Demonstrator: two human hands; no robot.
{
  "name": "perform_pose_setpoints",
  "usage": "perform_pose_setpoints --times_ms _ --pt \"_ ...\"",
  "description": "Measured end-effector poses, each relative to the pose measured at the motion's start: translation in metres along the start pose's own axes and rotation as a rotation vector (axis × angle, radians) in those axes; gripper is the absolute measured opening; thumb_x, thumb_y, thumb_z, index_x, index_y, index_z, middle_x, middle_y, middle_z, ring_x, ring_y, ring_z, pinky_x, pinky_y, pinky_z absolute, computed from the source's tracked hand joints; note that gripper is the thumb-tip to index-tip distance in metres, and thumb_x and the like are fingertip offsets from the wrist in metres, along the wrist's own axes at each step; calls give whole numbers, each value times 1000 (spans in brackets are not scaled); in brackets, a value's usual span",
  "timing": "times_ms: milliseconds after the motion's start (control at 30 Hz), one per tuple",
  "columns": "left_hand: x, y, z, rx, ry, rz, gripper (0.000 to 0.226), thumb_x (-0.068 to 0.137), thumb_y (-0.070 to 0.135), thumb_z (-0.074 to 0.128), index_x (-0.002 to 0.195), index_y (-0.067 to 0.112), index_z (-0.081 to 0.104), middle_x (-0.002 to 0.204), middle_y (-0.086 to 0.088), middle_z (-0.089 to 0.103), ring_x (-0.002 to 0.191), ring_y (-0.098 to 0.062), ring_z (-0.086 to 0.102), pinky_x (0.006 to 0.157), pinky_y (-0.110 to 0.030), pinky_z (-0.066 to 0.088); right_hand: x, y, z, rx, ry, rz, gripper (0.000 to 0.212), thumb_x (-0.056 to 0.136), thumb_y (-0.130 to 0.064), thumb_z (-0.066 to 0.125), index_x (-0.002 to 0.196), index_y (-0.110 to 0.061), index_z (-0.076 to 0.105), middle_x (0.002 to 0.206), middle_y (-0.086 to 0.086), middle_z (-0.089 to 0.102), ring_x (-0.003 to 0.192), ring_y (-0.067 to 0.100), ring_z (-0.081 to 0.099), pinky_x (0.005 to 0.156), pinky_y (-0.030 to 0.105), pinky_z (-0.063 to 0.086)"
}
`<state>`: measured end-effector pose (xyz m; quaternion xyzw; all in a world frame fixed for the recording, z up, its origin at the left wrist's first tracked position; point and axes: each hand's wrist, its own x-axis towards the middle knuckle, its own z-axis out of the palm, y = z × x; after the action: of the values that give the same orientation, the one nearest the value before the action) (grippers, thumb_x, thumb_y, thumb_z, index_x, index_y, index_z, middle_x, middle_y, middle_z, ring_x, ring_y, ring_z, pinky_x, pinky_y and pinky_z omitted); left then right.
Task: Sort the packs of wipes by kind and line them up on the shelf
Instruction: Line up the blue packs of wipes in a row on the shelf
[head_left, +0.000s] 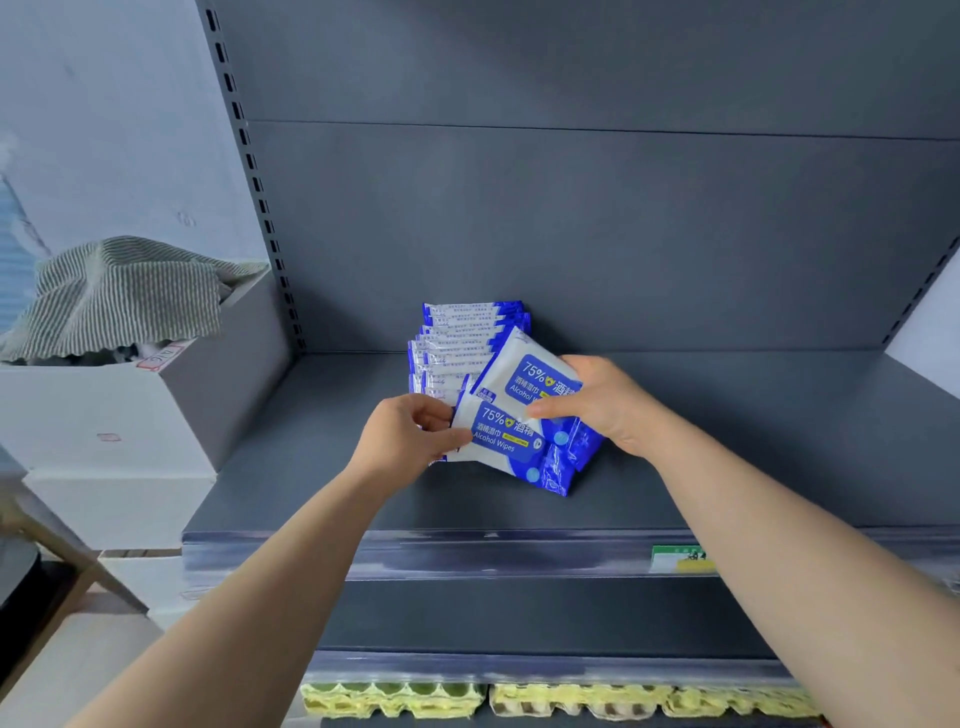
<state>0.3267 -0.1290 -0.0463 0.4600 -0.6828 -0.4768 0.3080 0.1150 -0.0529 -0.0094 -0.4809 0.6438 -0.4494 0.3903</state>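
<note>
A dark grey shelf fills most of the view, seen from above and in front, and most of its surface is bare. Near the middle, toward the back panel, a row of wipes packs is lined up one behind another, blue-edged and white, all seemingly of one kind. At the front of that row two more packs marked "Alcohol Wipes" are held tilted and overlapping, not yet squared into line. The front pack is pinched at its left edge by the left hand, fingers closed on it. The rear pack is gripped from the right by the right hand, thumb pressed across its face. The sorting is judged well advanced here, with these two packs left to be set down. No other kind of wipes is seen.
</note>
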Motion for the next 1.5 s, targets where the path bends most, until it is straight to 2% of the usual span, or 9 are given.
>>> perform_pose_setpoints --times_ms 167,300,400,567,700,900,1100,1367,1500 --pt "-1 -10 -3 69 18 17 22 74 15 81 81 8 61 70 -3 66 60 -16 61 67 -32 54 -6 -2 0 -388 -80 -20 18 80 -13 75 91 -20 62 98 -6 61 83 12 61 65 16 46" --pt "-3 -14 -9 -45 -43 -20 9 84 4 67 88 2 59 83 -13 66 69 -16 66 73 -30 56 -2 6 4 -714 -71 -25 52 72 -25 82 119 -22 60 119 -2 35 106 14 47 89 22 40" --pt "-6 -10 -12 -140 -103 -48 16 85 13 70 90 6 56 92 -13 66 79 -20 66 79 -34 58 -1 4 16 -710 -18 -92 54 64 -26 86 111 -25 60 115 -5 30 109 14 42 94 25 41" --pt "-8 -8 -9 334 -7 -3 51 63 43 87 86 18 49 89 5 62 71 -10 58 57 -20 43 -6 4 36 -787 96 -170 82 52 -46 87 118 -33 42 126 -6 28 118 15 36 98 31 41" --pt "-5 -15 -13 253 10 18 66 67 38 85 112 16 42 115 7 51 81 -5 58 62 -18 47 -15 10 26 -624 101 27 117 60 -45 86 147 -21 13 144 1 33 123 15 40 98 31 40" --pt "8 -8 -14 118 -215 50 56 73 13 76 120 25 48 115 10 68 96 -11 69 88 -43 56 -6 23 32 -438 -24 50 93 61 -48 78 137 -25 31 134 -11 52 113 7 56 96 34 49" --pt "14 -12 -17 75 -252 91 45 81 5 69 115 27 47 112 11 66 93 -5 69 84 -34 57 0 16 29 -459 -68 0 75 67 -41 81 132 -27 46 130 -12 56 115 6 56 99 32 47" --pt "45 12 -21 -91 -171 -16 43 78 34 76 95 30 37 97 16 64 75 0 65 63 -18 52 17 -10 12 -311 -40 63 100 70 -26 84 147 -15 21 129 -11 47 117 6 46 94 22 36" --pt "62 21 -14 -144 -181 -74 62 77 43 77 123 17 45 113 0 70 89 -16 72 82 -39 58 34 -7 22 -75 -180 72 83 70 -10 83 138 -20 36 124 -5 63 111 12 62 100 37 48"
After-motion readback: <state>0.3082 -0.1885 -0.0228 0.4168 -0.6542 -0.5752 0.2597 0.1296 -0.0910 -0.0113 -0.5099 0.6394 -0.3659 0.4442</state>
